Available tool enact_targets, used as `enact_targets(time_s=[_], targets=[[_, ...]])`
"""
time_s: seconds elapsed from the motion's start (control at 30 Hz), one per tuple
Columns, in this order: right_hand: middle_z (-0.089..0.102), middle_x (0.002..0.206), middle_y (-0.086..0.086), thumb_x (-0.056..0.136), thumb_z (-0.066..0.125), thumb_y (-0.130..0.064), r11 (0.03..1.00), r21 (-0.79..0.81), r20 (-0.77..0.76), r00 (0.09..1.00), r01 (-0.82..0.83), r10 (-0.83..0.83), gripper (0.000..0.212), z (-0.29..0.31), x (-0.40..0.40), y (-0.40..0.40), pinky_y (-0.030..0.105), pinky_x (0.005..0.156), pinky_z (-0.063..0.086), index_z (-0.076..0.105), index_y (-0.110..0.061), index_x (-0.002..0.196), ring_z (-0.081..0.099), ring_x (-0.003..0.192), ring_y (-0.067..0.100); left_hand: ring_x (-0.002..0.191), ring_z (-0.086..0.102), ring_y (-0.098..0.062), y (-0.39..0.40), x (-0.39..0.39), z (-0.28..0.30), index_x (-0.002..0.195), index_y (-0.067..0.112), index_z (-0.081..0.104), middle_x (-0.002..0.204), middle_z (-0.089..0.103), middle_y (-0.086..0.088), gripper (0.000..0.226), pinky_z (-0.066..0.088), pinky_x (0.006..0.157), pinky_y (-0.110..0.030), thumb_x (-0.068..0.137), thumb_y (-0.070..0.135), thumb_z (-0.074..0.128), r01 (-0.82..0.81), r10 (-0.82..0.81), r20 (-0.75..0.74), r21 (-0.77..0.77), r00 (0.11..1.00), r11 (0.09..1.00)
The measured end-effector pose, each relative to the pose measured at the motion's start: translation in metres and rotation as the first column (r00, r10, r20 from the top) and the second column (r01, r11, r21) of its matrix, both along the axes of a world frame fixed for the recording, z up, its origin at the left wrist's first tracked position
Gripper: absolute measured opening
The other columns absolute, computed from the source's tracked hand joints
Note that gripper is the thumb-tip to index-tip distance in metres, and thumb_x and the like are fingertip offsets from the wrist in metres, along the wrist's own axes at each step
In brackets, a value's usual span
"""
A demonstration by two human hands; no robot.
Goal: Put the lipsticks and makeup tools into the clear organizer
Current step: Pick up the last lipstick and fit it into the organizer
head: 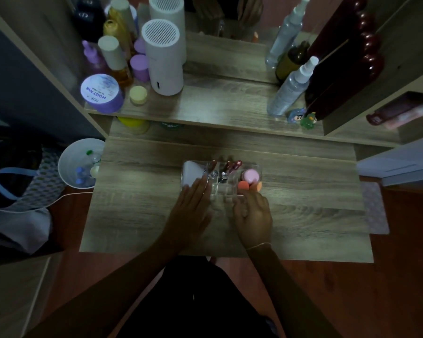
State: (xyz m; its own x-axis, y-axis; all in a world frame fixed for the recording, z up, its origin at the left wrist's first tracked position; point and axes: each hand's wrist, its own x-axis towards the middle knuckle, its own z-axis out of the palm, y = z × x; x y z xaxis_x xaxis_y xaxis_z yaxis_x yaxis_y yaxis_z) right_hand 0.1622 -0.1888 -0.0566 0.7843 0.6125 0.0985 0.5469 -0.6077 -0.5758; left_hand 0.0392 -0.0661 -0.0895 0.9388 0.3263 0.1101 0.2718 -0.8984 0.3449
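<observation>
Dimly lit, the wooden table (303,215) holds the clear organizer (220,179); left hand (191,211) flat, fingers released, right hand (254,215) clenched.

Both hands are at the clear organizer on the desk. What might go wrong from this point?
1. The left hand lies flat against the clear organizer, so a push may slide it across the desk.
2. The lipsticks lean at the back; a jolt may tip them out.
3. The orange sponge sits near the front rim by the right hand and may be knocked loose.
</observation>
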Motion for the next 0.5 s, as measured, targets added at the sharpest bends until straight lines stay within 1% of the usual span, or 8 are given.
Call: enact_targets(time_s=[0.07, 0.1, 0.13, 0.2, 0.27, 0.33, 0.4, 0.5], targets=[[0.064, 0.122, 0.014, 0.090, 0.050, -0.026, 0.999, 0.017, 0.050, 0.998, -0.031, 0.030, 0.038, 0.000, 0.002, -0.001, 0.038, 0.092, 0.049, 0.060, -0.007, 0.121, 0.055, 0.113, 0.028, 0.140, 0.022, -0.034, 0.008, 0.014, 0.004, 0.142, 0.000, 0.025, 0.150, 0.025, -0.022, 0.066, 0.018, 0.112, -0.053, 0.091, 0.037, 0.042, -0.046, 0.046, -0.008, 0.033, 0.999, 0.998], [0.059, 0.129, 0.015, 0.089, 0.055, -0.020, 0.998, 0.018, 0.075, 0.996, -0.058, 0.057, 0.039, 0.000, 0.004, -0.001, 0.039, 0.101, 0.044, 0.056, -0.006, 0.126, 0.050, 0.123, 0.027, 0.141, 0.021, -0.033, 0.011, 0.021, 0.006, 0.143, 0.001, 0.022, 0.151, 0.026, -0.023, 0.067, 0.018, 0.113, -0.053, 0.092, 0.040, 0.040, -0.063, 0.064, -0.014, 0.038, 0.998, 0.997], [0.054, 0.136, 0.016, 0.089, 0.058, -0.017, 0.996, 0.002, 0.096, 0.991, -0.094, 0.093, 0.045, 0.000, 0.005, 0.001, 0.040, 0.108, 0.038, 0.050, -0.005, 0.131, 0.042, 0.131, 0.025, 0.141, 0.020, -0.032, 0.014, 0.026, 0.007, 0.144, 0.002, 0.020, 0.152, 0.025, -0.022, 0.068, 0.019, 0.114, -0.052, 0.093, 0.043, 0.038, -0.074, 0.075, -0.024, 0.046, 0.997, 0.996], [0.039, 0.148, 0.015, 0.091, 0.054, -0.022, 0.984, -0.087, 0.101, 0.981, -0.158, 0.167, 0.056, 0.001, 0.008, 0.009, 0.042, 0.115, 0.025, 0.036, -0.005, 0.140, 0.021, 0.141, 0.022, 0.143, 0.018, -0.031, 0.019, 0.034, 0.008, 0.145, 0.003, 0.017, 0.153, 0.023, -0.021, 0.069, 0.021, 0.115, -0.051, 0.093, 0.046, 0.034, -0.084, 0.088, -0.052, 0.066, 0.995, 0.994], [0.026, 0.154, 0.015, 0.091, 0.051, -0.029, 0.960, -0.209, 0.086, 0.974, -0.188, 0.209, 0.065, 0.003, 0.012, 0.018, 0.047, 0.118, 0.017, 0.022, -0.007, 0.146, 0.006, 0.143, 0.023, 0.143, 0.020, -0.032, 0.022, 0.038, 0.008, 0.145, 0.004, 0.019, 0.153, 0.024, -0.020, 0.069, 0.022, 0.115, -0.052, 0.094, 0.048, 0.031, -0.084, 0.090, -0.073, 0.086, 0.993, 0.993], [0.016, 0.157, 0.014, 0.091, 0.051, -0.032, 0.933, -0.306, 0.090, 0.969, -0.191, 0.228, 0.072, 0.004, 0.017, 0.027, 0.048, 0.119, 0.011, 0.014, -0.007, 0.147, -0.004, 0.142, 0.024, 0.141, 0.024, -0.033, 0.025, 0.039, 0.008, 0.144, 0.003, 0.023, 0.152, 0.028, -0.020, 0.068, 0.022, 0.114, -0.053, 0.094, 0.048, 0.030, -0.077, 0.086, -0.075, 0.113, 0.994, 0.991], [0.011, 0.159, 0.012, 0.092, 0.049, -0.034, 0.918, -0.344, 0.086, 0.967, -0.196, 0.239, 0.072, 0.006, 0.021, 0.034, 0.047, 0.119, 0.007, 0.010, -0.009, 0.148, -0.011, 0.141, 0.022, 0.140, 0.026, -0.033, 0.027, 0.039, 0.007, 0.143, 0.003, 0.025, 0.151, 0.029, -0.020, 0.067, 0.022, 0.113, -0.053, 0.095, 0.048, 0.031, -0.072, 0.082, -0.071, 0.143, 0.994, 0.987], [0.008, 0.159, 0.010, 0.093, 0.046, -0.034, 0.903, -0.374, 0.078, 0.963, -0.212, 0.258, 0.071, 0.006, 0.024, 0.040, 0.043, 0.118, 0.000, 0.008, -0.010, 0.148, -0.015, 0.140, 0.020, 0.139, 0.029, -0.034, 0.028, 0.039, 0.006, 0.143, 0.002, 0.025, 0.150, 0.032, -0.021, 0.065, 0.028, 0.112, -0.054, 0.095, 0.046, 0.034, -0.073, 0.084, -0.062, 0.161, 0.995, 0.984]])
